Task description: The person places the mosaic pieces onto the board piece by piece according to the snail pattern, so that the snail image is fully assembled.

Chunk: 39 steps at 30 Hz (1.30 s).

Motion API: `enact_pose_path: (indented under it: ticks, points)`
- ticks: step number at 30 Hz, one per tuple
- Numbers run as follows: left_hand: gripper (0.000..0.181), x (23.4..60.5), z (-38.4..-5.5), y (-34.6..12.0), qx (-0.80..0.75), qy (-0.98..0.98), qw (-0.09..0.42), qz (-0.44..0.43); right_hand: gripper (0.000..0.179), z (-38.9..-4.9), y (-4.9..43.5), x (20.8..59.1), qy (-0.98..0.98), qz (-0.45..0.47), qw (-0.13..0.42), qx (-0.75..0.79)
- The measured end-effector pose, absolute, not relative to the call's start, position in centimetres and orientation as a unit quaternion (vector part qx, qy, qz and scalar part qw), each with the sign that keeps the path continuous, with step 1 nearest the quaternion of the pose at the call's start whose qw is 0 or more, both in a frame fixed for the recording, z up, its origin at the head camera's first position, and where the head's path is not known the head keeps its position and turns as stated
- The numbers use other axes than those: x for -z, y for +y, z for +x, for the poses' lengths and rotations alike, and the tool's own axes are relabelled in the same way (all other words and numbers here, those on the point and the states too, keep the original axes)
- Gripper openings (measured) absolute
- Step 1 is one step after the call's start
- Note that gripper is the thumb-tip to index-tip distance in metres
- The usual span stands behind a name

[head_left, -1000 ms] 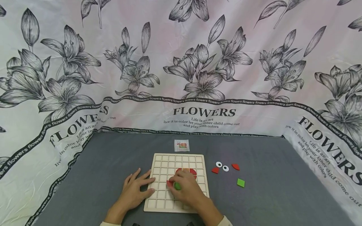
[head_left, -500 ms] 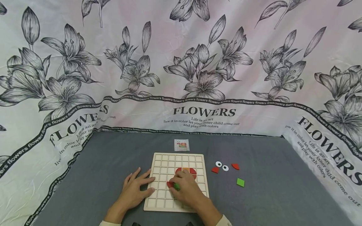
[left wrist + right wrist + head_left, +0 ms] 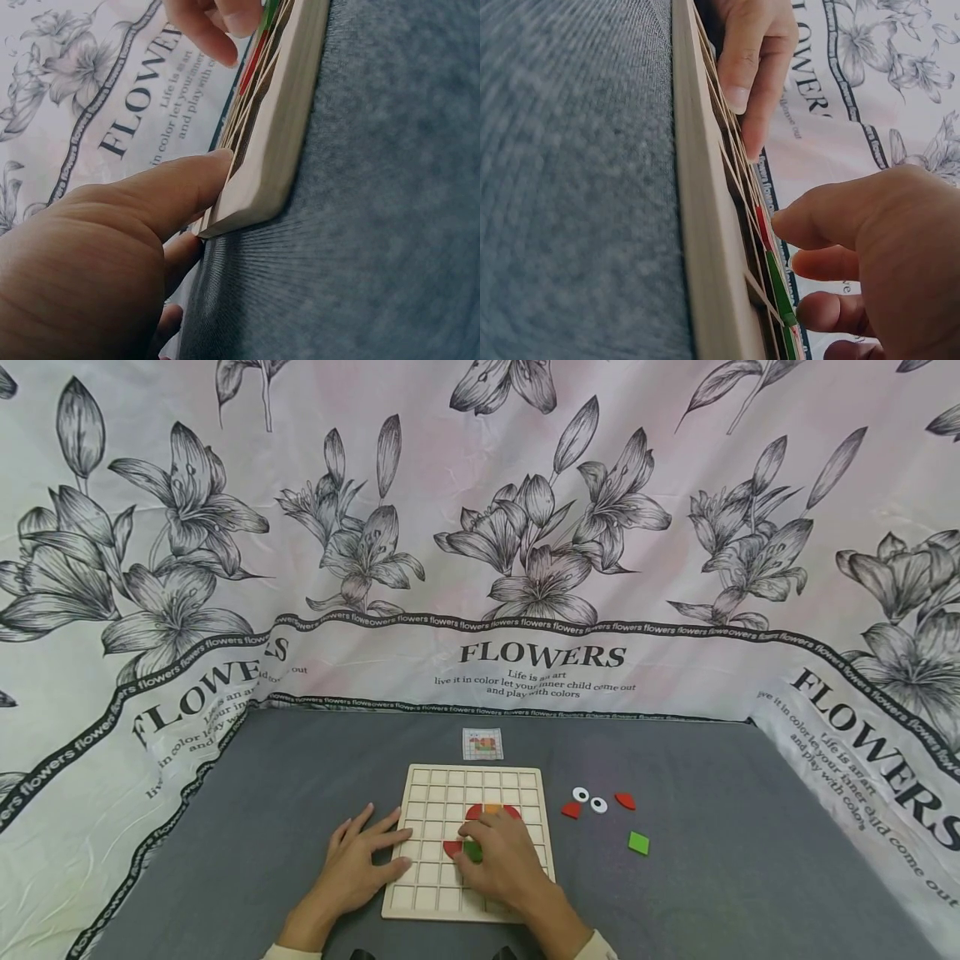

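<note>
A wooden grid board lies on the table, with coloured tiles in some of its cells. Along its left edge rests my left hand, fingers spread, thumb on the rim in the left wrist view. My right hand hovers over the board with loosely bent fingers, nothing pinched between them. Right at its fingertips are a red rounded tile and a green tile. Farther back show an orange tile and a red rounded tile; the hand hides part of this group.
Right of the board lie two white eye discs, a red tile, another red tile and a green square. Behind the board is a small pattern card. A flower-printed cloth stands around the grey table.
My right fingers have let go of the red rounded tile and shifted slightly right, so more of it and the green tile shows. My left hand stays put.
</note>
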<state>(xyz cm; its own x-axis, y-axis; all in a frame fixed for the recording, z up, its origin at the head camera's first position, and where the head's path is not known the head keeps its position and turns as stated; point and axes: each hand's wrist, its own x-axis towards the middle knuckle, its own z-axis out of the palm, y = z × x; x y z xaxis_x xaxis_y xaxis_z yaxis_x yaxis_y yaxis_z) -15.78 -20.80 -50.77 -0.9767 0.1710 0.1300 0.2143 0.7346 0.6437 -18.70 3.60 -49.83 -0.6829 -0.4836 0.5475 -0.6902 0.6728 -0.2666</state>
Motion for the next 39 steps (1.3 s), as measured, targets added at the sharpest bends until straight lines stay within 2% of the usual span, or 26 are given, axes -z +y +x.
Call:
enact_pose_path:
  ticks: [10,14,19,32,39]
  points:
    - [0.041,50.8,-15.8,-20.8,0.349,-0.931,0.03,-0.101,0.024,-18.5,3.7,49.9,-0.906,0.302,0.191,-0.228]
    - [0.041,50.8,-15.9,-20.8,0.35,-0.931,0.03,-0.1,0.021,-18.6,3.9,49.3,-0.901,0.302,0.185,-0.252]
    - [0.042,50.8,-15.9,-20.8,0.352,-0.93,0.026,-0.102,0.016,-19.2,5.0,48.3,-0.883,0.309,0.216,-0.28]
    - [0.041,50.8,-15.7,-21.0,0.353,-0.93,0.025,-0.103,0.028,-20.3,10.3,44.3,-0.864,0.314,0.228,-0.322]
    - [0.041,50.9,-15.8,-21.0,0.359,-0.927,0.023,-0.107,0.037,-21.0,13.8,43.2,-0.832,0.357,0.271,-0.326]
